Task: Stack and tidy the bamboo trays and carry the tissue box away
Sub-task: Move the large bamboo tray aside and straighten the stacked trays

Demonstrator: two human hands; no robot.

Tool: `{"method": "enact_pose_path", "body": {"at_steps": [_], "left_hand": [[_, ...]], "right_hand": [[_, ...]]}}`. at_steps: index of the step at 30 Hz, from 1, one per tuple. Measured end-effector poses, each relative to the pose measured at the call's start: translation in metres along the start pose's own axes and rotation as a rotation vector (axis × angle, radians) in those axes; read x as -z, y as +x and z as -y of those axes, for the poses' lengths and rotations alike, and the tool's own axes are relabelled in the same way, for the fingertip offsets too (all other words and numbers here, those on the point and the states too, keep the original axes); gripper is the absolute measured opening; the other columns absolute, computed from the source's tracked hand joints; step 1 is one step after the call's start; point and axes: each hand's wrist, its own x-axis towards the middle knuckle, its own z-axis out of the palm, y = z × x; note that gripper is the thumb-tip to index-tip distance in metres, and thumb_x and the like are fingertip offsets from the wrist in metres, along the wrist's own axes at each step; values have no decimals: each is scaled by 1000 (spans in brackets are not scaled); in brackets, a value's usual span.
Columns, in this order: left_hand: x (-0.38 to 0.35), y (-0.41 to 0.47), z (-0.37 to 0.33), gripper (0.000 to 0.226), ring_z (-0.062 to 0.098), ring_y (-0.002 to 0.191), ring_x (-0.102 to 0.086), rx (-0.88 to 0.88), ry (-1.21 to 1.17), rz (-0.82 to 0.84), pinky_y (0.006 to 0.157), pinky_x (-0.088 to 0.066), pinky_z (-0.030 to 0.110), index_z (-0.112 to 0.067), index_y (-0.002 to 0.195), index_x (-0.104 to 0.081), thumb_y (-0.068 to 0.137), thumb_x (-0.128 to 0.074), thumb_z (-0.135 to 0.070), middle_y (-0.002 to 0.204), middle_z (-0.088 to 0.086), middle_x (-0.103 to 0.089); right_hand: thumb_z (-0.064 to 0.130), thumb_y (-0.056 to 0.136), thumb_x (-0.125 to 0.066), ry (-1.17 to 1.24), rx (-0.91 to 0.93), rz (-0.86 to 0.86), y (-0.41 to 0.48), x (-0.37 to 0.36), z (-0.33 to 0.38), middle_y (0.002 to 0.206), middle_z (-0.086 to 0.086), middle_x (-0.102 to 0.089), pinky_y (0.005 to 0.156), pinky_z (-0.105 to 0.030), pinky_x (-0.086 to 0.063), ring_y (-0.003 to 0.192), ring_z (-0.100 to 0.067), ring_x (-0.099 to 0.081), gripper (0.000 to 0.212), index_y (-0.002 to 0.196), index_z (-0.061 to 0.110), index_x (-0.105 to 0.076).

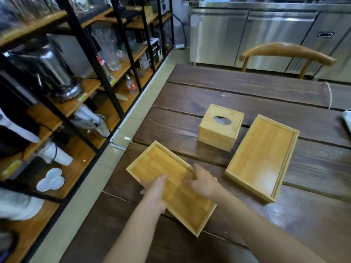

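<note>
Both hands on the near tray [171, 188]: left hand [154, 194] grip closed on its left rim, right hand [204, 182] w/ fingers pressing its right rim. Lift it level, square it over the far tray [262, 156] on the bench [247, 88], lower flat. Tissue box [221, 126] sits btwn them, clear it.

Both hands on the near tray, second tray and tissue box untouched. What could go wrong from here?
1. The near tray overhangs the table edge at its left corner; if the left hand or right hand slips, it may tip to the floor.
2. Swinging it toward the far tray could clip the tissue box between them.
</note>
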Motion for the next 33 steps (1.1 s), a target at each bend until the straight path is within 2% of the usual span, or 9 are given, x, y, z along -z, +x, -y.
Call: {"method": "enact_pose_path", "body": {"at_steps": [2,6,10,13,17,20,23,26,33], "left_hand": [[-3,-5,-5,75,45,127,-43,23,-36,20,102,-32,69,-25,144,-28,80,-67,-26,146,18,-40],[5,-4,-11,89,43,121,-47,-99,-24,-128,98,-41,64,-29,148,-5,84,-66,-15,140,21,-44],[21,-11,-16,53,31,90,-59,-66,158,13,74,-51,47,-3,136,-38,89,-60,-15,116,19,-59],[21,-16,-12,39,27,92,-58,-197,274,13,77,-49,43,-7,130,-47,92,-55,-12,106,11,-61],[11,-29,-29,54,17,102,-59,-524,260,213,80,-51,40,-31,136,-40,88,-63,-22,114,-3,-62],[-17,-46,-47,61,6,105,-57,-672,376,423,76,-49,29,-41,133,-37,83,-69,-31,116,-16,-58],[-62,-59,-48,42,-4,95,-54,-811,534,457,69,-44,20,-40,118,-37,85,-63,-41,104,-25,-53],[-109,-69,-37,22,5,98,-59,-952,596,469,80,-48,28,-34,115,-48,94,-50,-38,98,-24,-56],[-188,-67,9,34,20,114,-55,-1000,854,575,92,-45,34,-17,126,-54,99,-39,-30,123,2,-61]], "right_hand": [[41,81,-56,130,-40,18,0,4,7,148,-7,-37,111,-51,-26,134,-29,-33,72,142,18,-25],[35,82,-60,410,-180,70,-4,9,11,144,-11,-40,103,-42,-37,128,-31,-41,70,140,13,-29],[30,89,-52,502,-236,83,-10,4,18,128,-14,-52,89,-36,-41,114,-31,-51,48,128,4,-41],[27,96,-40,415,-97,-57,-14,3,24,121,-14,-55,81,-31,-38,111,-30,-52,35,121,4,-45],[32,96,-39,548,60,-257,-23,38,24,91,2,-55,64,-27,-40,86,-15,-55,19,100,16,-47],[31,94,-42,730,85,-465,-23,79,17,85,-1,-57,68,-33,-43,82,-20,-55,20,93,13,-51],[30,94,-43,863,61,-609,-29,121,-2,83,-1,-57,70,-34,-44,79,-18,-54,19,83,16,-52],[32,94,-43,747,32,-765,-41,150,-40,68,6,-43,56,-28,-33,63,-11,-42,28,67,26,-41],[25,95,-41,674,-157,-1021,-56,151,-127,63,6,-46,53,-27,-33,59,-10,-42,35,61,20,-45]]}}
